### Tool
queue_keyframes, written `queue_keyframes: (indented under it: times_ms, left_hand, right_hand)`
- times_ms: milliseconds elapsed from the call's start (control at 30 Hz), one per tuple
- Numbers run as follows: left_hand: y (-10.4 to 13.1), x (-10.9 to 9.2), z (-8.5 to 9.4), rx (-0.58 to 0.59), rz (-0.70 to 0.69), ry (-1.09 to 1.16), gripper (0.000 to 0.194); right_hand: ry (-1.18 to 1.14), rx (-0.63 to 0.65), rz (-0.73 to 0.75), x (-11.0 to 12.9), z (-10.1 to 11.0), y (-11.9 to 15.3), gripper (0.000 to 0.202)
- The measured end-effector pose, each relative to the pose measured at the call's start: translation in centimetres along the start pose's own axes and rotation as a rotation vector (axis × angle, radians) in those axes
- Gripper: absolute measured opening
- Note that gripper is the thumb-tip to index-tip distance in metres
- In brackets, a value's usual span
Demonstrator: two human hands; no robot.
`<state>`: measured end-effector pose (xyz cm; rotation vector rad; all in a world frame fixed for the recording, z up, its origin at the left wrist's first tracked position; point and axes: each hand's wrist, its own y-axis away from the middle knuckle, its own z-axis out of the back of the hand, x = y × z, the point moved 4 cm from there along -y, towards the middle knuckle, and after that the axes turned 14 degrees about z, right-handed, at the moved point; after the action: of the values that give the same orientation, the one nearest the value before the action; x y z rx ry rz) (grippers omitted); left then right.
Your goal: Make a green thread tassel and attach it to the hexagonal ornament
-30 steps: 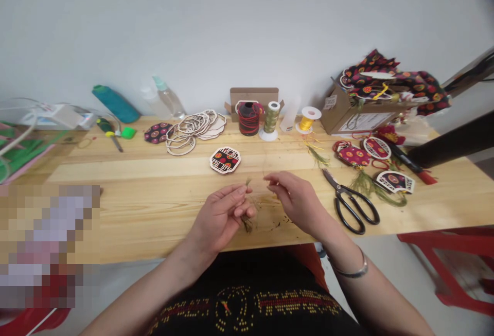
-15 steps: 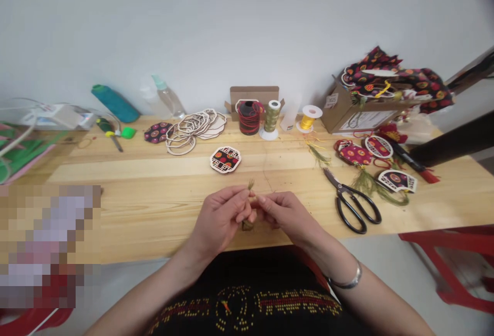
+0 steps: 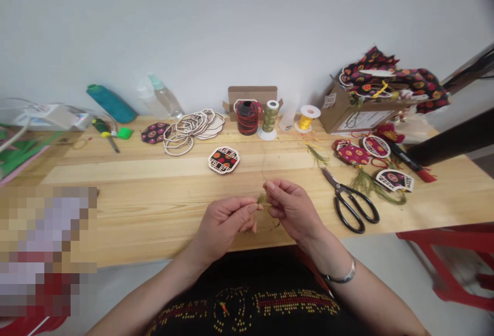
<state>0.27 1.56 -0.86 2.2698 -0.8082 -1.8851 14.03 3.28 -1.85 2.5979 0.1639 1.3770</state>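
My left hand [image 3: 227, 223] is closed, pinching a small bundle of olive-green thread [image 3: 261, 198] whose frayed tip sticks out past the thumb. Just to its right, my right hand [image 3: 289, 205] is closed with thumb and index finger together on a fine thread [image 3: 264, 163]. That strand runs up over the table toward the spool of olive-green thread [image 3: 271, 117]. Beyond the hands lies an octagonal pendant [image 3: 224, 160] with a pale wooden frame and patterned black-and-red fabric. Black-handled scissors [image 3: 349, 199] rest to the right of my right hand, blades pointing away.
Along the wall stand a spool of red-and-black cord [image 3: 247, 119], a spool of yellow thread [image 3: 307, 118] and a cardboard box [image 3: 337, 109] heaped with patterned fabric. Wooden frames [image 3: 195, 125] lie left of centre. Tasselled pendants [image 3: 394, 180] and a black post [image 3: 455, 133] are at right.
My right hand has moved up, slightly away from the left, drawing at the thread. My left hand has turned, so the thread bundle's tip now points right instead of up.
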Motion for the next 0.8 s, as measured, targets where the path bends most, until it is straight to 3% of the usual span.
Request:
queue_keyframes:
  times_ms: [200,367,500,600,667,800]
  left_hand:
    - [0.0,0.3,0.1,-0.042,0.023,0.047,0.012]
    - [0.0,0.3,0.1,-0.043,0.043,0.027,0.012]
    - [0.1,-0.6,0.9,-0.197,0.006,-0.124,0.011]
    - [0.4,-1.7,1.6,-0.334,-0.055,-0.2,0.01]
    - [0.5,-2.2,1.7,-0.363,-0.076,-0.223,0.01]
    - [0.7,-3.2,1.4,-0.385,-0.18,-0.276,0.011]
  right_hand:
    - [0.047,-0.082,0.1,1.2,0.8,-0.5,0.027]
    - [0.09,-0.077,0.163,2.0,1.2,-0.6,0.026]
    - [0.296,-0.046,0.34,3.1,1.7,-0.5,0.018]
    - [0.652,0.059,0.635,4.5,1.5,0.1,0.011]
    - [0.913,0.181,0.768,5.0,1.0,0.7,0.01]
    - [1.278,0.574,0.763,4.8,-0.7,2.7,0.015]
